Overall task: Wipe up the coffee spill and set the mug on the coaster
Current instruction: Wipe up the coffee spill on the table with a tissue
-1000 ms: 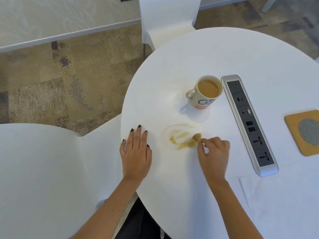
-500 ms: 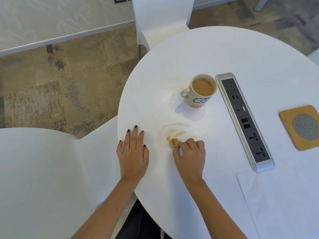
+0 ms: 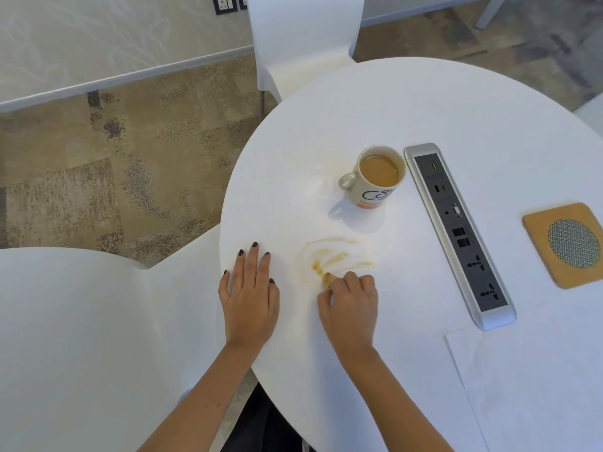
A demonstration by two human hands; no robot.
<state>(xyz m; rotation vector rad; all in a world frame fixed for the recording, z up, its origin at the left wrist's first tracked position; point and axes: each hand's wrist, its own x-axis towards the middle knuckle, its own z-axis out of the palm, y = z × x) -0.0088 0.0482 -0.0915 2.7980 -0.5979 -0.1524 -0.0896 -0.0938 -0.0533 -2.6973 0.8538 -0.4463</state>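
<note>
Only readable bit is dark lettering on the mug, looks like "Ca", rest wraps out of sight.

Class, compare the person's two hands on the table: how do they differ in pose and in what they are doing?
The left hand lies flat with fingers straight, holding nothing; the right hand is curled, pinching a stained tissue. The left hand rests beside the spill; the right hand is at the spill's near edge. Both rest on the table.

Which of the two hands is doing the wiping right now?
The right hand: it pinches a stained tissue wad at the coffee spill. The left hand lies flat on the table, holding nothing.
</note>
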